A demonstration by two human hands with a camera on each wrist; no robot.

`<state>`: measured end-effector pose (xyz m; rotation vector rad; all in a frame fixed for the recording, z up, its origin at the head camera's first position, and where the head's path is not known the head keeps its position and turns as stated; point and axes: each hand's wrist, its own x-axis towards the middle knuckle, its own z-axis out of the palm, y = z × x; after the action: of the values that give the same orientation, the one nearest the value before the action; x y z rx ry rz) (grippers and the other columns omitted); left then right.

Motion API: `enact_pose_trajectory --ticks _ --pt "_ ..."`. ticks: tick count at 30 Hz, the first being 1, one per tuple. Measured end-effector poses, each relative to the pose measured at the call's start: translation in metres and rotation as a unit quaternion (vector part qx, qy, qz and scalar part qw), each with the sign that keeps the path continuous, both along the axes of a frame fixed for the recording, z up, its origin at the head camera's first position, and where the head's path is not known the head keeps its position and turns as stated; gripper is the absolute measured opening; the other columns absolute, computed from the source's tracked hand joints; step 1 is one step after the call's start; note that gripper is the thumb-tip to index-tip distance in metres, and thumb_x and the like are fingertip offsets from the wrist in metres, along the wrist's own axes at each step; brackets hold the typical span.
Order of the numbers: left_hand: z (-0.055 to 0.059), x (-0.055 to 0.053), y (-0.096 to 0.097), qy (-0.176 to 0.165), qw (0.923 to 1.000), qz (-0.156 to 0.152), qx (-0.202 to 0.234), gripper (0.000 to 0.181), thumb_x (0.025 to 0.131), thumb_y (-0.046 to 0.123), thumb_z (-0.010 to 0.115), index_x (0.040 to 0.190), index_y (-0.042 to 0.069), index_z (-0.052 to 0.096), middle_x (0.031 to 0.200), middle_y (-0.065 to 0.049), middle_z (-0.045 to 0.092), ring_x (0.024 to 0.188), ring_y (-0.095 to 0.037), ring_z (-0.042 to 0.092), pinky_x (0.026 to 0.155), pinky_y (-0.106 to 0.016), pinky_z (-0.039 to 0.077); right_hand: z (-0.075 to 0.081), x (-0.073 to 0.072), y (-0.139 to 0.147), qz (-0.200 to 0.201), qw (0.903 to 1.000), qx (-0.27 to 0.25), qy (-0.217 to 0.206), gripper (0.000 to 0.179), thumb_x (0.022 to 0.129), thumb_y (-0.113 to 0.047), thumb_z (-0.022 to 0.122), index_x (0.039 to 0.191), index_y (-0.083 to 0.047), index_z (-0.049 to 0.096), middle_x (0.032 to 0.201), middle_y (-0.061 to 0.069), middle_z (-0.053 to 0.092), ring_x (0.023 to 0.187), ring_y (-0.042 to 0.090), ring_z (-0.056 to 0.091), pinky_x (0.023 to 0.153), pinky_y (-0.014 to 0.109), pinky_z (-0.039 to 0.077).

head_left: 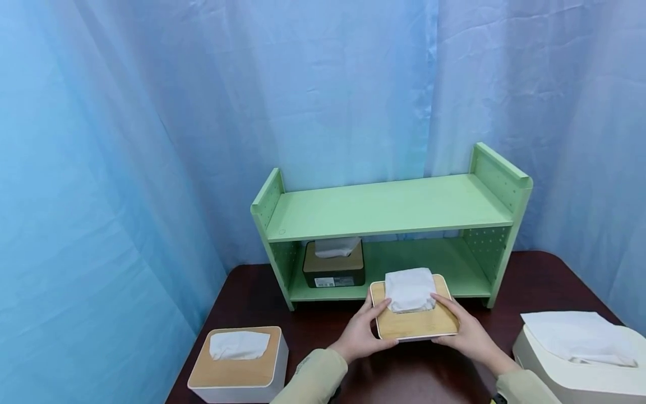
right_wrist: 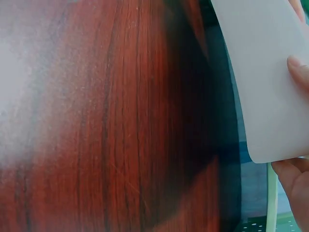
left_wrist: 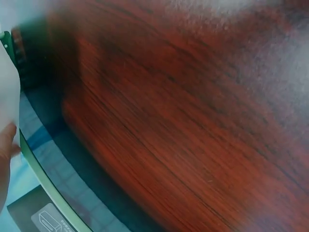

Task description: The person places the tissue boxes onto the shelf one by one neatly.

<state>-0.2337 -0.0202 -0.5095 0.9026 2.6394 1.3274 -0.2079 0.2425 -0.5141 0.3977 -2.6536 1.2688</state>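
Between both hands, lifted above the table, is a white tissue box with a wooden lid (head_left: 416,325) and a white tissue standing out of its slot. My left hand (head_left: 359,332) grips its left side, thumb on the lid. From the right, my right hand (head_left: 467,332) grips the other side, thumb beside the tissue. The right wrist view shows the box's white underside (right_wrist: 263,77) with fingers at its edge; in the left wrist view only a strip of the white box (left_wrist: 7,96) shows. Right behind it stands a green two-tier shelf (head_left: 388,210).
A dark tissue box (head_left: 333,266) sits on the shelf's lower tier at the left. Another wooden-lidded tissue box (head_left: 232,371) stands on the dark red table (head_left: 404,376) at the left front. A larger cream tissue box (head_left: 570,370) stands at the right edge. Blue curtains (head_left: 353,95) hang behind.
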Motion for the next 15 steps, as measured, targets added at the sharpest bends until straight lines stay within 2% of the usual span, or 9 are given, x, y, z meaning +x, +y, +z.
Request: enact_pose_trajectory --ticks 5,15 --pt "-0.0029 -0.0031 0.0003 -0.004 0.9998 0.006 -0.016 0.082 0.075 0.029 0.081 0.145 0.016 0.04 0.158 -0.018 0.005 0.141 -0.032 0.025 0.105 -0.027 0.037 -0.0056 -0.0041 -0.0011 -0.003 0.9999 -0.004 -0.016 0.09 0.061 -0.016 0.088 0.14 -0.009 0.044 0.147 0.034 0.026 0.128 0.046 0.036 0.085 0.014 0.037" --pt "-0.0019 -0.0075 0.002 -0.015 0.9998 0.008 -0.01 0.082 0.076 0.029 0.081 0.145 0.018 0.039 0.159 -0.014 0.003 0.143 -0.03 0.022 0.105 -0.027 0.037 -0.0077 -0.0089 -0.0007 -0.015 0.9998 -0.005 -0.008 0.09 0.06 -0.017 0.089 0.139 -0.01 0.046 0.146 0.035 0.027 0.125 0.045 0.039 0.084 0.019 0.038"
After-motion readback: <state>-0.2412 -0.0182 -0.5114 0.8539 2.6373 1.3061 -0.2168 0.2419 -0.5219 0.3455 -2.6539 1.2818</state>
